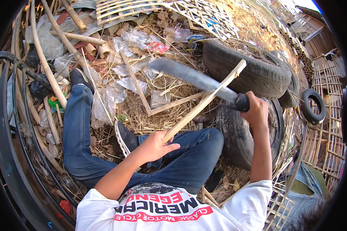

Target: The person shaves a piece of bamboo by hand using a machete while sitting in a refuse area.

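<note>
My left hand (155,146) is closed round the lower end of a pale split-bamboo strip (192,111), which slants up and to the right toward a tire. In my right hand (256,109) is the black handle of a machete (196,79). Its broad blade points left, slightly blurred, and crosses in front of the upper part of the strip. Whether the edge touches the bamboo I cannot tell. Below the strip, my jeans-clad legs (185,165) are folded on the ground.
Used tires (246,69) stand and lie at the right, close to the blade. Plastic bags (137,40), dry straw and a bent bamboo piece (149,111) litter the ground ahead. Long poles (42,57) and a black metal frame (11,154) line the left; woven bamboo panels (204,17) lie at the back.
</note>
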The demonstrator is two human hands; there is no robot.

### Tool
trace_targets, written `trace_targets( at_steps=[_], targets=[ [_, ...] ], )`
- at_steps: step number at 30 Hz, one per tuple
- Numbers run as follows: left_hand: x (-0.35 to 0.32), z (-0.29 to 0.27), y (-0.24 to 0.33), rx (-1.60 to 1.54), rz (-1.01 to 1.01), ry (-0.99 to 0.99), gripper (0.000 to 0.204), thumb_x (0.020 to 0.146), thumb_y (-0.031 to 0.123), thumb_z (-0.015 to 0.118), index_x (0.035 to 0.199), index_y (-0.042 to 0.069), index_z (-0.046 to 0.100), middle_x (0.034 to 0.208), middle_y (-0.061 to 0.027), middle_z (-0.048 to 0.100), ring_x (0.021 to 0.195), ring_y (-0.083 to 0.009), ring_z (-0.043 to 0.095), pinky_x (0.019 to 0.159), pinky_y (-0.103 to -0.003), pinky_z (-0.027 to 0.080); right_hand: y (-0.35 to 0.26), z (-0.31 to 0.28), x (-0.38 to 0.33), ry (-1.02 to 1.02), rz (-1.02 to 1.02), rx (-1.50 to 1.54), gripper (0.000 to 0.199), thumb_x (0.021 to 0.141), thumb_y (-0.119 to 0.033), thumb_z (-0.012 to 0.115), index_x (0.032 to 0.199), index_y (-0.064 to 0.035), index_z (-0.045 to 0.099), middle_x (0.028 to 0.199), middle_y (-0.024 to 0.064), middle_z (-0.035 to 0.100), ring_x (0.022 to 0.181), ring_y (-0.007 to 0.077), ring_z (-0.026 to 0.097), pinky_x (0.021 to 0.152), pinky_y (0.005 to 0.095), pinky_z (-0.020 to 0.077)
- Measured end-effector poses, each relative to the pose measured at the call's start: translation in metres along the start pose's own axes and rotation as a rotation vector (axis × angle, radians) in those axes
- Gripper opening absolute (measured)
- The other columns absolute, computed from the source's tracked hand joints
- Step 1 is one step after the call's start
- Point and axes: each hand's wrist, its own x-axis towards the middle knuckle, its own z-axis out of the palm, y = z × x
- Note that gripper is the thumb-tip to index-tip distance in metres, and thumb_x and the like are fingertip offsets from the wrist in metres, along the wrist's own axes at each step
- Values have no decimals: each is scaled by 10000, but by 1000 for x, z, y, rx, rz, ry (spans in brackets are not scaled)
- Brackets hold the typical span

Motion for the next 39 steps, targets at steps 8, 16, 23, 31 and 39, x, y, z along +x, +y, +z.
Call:
trace_targets(
  at_steps=[8,16,23,31,39],
  targets=[
    [17,14,-6,-56,19,34,344,788,265,774,774,45,510,614,-12,484,575,-110,440,547,-290,407,-33,1,-6,-112,-68,42,479,527,-108,790,931,-85,535,755,127,648,714,359,645,653,452,506],
    [15,-5,-14,-45,-75,-81,339,794,255,772,730,66,498,617,33,435,580,-84,399,531,-275,364,21,-6,7,83,121,-148,409,579,-96,746,945,-89,562,774,92,658,695,306,649,615,412,499],
    [10,-10,-29,-140,-137,-157,384,796,280,780,690,91,463,614,53,416,570,-64,368,518,-251,337,6,12,7,223,86,-164,404,582,-62,727,950,-83,562,773,87,646,705,295,642,631,408,492],
    [16,-10,2,-391,-310,-331,406,806,338,777,745,110,447,613,71,381,483,-38,336,426,-228,298,4,13,23,303,94,-185,439,569,-64,744,964,-86,555,774,89,639,722,301,640,645,405,490],
    [14,-24,-8,-584,-348,-255,354,825,206,763,821,128,418,589,88,342,426,-14,281,379,-202,226,-15,21,-14,241,244,97,462,546,-104,775,961,-72,576,743,150,644,708,368,636,615,427,480]
  ],
)
